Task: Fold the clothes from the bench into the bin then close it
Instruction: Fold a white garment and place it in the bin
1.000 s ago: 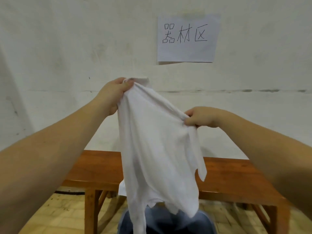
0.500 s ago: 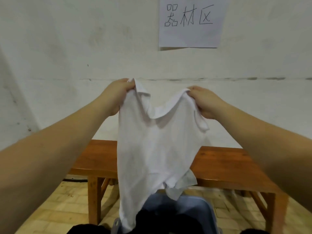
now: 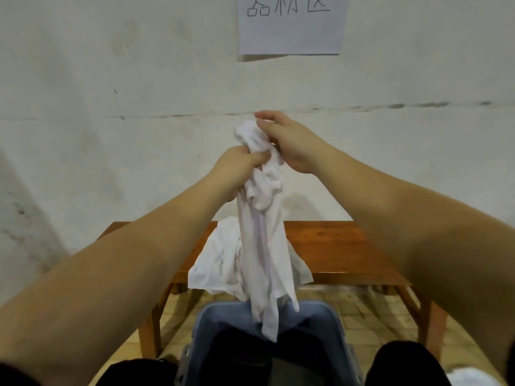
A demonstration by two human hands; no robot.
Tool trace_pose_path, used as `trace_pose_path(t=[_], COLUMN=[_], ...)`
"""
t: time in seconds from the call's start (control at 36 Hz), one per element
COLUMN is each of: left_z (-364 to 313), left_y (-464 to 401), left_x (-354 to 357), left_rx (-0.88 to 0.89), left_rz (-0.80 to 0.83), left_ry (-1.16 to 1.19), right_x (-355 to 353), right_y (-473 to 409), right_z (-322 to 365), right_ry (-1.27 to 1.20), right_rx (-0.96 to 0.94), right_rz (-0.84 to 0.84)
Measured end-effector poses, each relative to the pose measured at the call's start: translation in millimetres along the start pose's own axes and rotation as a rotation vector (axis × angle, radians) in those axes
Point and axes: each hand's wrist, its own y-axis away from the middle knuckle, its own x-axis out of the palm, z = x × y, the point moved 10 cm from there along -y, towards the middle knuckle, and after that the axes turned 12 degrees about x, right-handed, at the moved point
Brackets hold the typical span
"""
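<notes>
While both hands bunch the white shirt (image 3: 262,240) mid-frame over the bin (image 3: 331,316) | left hand (image 3: 239,169) grip squeezes it, right hand (image 3: 287,143) pinches the top, probably gathering it to fold | more white clothes (image 3: 217,260) on desk (image 3: 334,246)

Ahead of me stands a pale, whitewashed wall (image 3: 139,79), scuffed and stained in patches, with a thin dark line running across it about level with the middle of my view. A white sheet of paper (image 3: 289,32) with handwritten characters is stuck to the wall at the top, its upper part cut off by the frame. Below, I see a floor of yellowish tiles (image 3: 370,310), and the light looks soft and even, though I cannot tell where it comes from.
</notes>
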Motion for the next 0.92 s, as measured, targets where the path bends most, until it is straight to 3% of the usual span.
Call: trace_pose_path(t=[0.08, 0.22, 0.44, 0.53, 0.92], left_z=[-0.3, -7.6, -20.9, -26.9, -68.1], left_y=[-3.4, -11.4, -23.8, -26.2, -39.1], left_x=[-1.2, -4.5, -9.9, -15.8, -50.6], left_rx=[0.019, 0.061, 0.074, 0.105, 0.181], left_rz=[-0.069, -0.134, -0.144, -0.159, -0.221], left_ry=[0.153, 0.272, 0.327, 0.347, 0.444], right_x=[-24.2, -32.2, 27.6, 42.9, 85.1], right_y=[10.6, 45.0, 115.0, 116.1, 99.7], right_z=[-50.2, -185.7, -338.6, -355.8, -370.5], right_ry=[-0.043, -0.028, 0.183, 0.199, 0.238], right_rx=[0.058, 0.305, 0.583, 0.611, 0.634], right_rz=[-0.078, -0.145, 0.209, 0.259, 0.160])
